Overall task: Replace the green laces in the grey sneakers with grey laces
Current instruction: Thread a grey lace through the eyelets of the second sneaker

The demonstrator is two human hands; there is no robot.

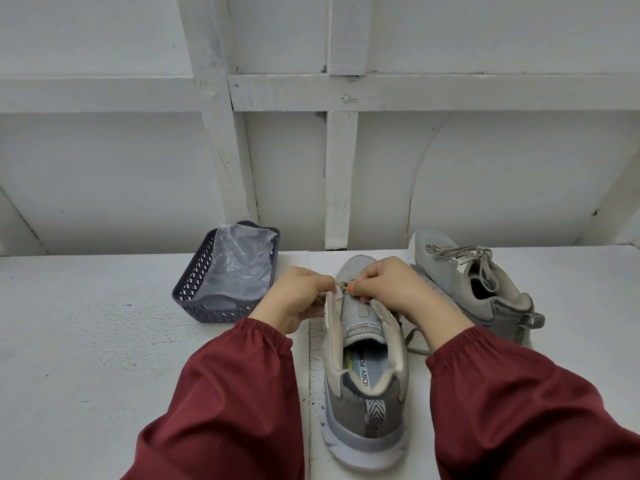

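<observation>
The near sneaker point(363, 393) stands with its heel toward the person and its tongue bare. At its front eyelets the left hand point(298, 299) and right hand point(391, 289) each pinch the grey lace point(411, 341), whose loose end trails off the sneaker's right side. This looks like early threading, so keep the ends even and flat before crossing them. Farther right the second sneaker point(485, 282) is laced grey, and farther left a basket point(194, 289) holds a plastic bag point(239, 268).

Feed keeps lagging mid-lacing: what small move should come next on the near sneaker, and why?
Probably draw the grey lace through the low eyelet and snug it. The right hand pinches it there, the left hand grips the near sneaker by its flap, no lace crosses the tongue above, and slack trails on the table.
</observation>
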